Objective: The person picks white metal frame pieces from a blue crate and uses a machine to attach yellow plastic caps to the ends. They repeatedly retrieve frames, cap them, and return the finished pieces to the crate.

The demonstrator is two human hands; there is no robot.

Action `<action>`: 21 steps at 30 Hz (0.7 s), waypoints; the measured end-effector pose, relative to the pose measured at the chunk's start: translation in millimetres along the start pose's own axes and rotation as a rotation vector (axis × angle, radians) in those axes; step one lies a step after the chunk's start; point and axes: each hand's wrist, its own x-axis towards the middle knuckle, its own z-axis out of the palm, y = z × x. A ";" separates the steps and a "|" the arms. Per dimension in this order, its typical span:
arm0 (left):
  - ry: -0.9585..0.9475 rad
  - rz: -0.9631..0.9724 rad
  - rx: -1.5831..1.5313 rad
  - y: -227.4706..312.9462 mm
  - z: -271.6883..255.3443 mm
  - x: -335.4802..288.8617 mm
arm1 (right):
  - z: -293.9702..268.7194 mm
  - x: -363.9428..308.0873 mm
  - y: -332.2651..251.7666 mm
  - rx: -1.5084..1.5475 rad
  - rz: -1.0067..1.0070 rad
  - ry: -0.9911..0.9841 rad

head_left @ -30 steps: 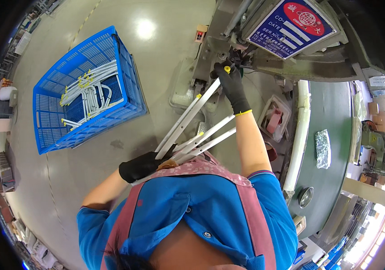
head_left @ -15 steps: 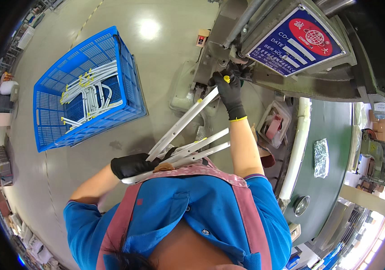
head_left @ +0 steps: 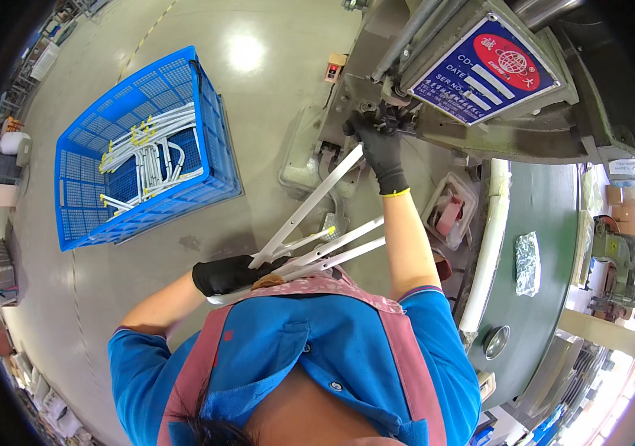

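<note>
My left hand (head_left: pixel 229 275), in a black glove, is closed around the lower end of a folding frame of white metal tubes (head_left: pixel 304 208) at my waist. Several of its legs fan out to the upper right, and small holes show along them. One thinner tube ends in a yellow tip (head_left: pixel 331 231). My right hand (head_left: pixel 383 156), gloved in black with a yellow cuff, grips the upper end of the longest tube. It is right at the machine's tooling (head_left: pixel 386 115), beneath the blue plate. My fingers and the tooling hide that tube end.
A blue plastic crate (head_left: pixel 221 141) on the floor at left holds several white tube parts with yellow ends. The grey-green machine (head_left: pixel 518 145) fills the upper right. At right is a green table (head_left: pixel 548 223) with a clear plastic bag (head_left: pixel 527 264) and a round metal dish (head_left: pixel 496 341).
The yellow piece at my right hand no longer shows. The longest tube has turned slightly in my grip, and the thinner tube with its yellow tip has come into view beside it.
</note>
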 end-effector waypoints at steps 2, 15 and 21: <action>-0.001 -0.002 0.000 -6.3 -2.6 0.0 | 3.4 -5.8 2.1 0.180 0.006 0.049; -0.009 0.027 -0.020 -64.4 -34.6 23.7 | -5.9 -14.9 15.8 -0.415 -0.437 -0.023; -0.053 -0.050 0.044 -93.3 -60.8 33.9 | -7.8 -20.1 28.3 -0.348 -0.354 -0.031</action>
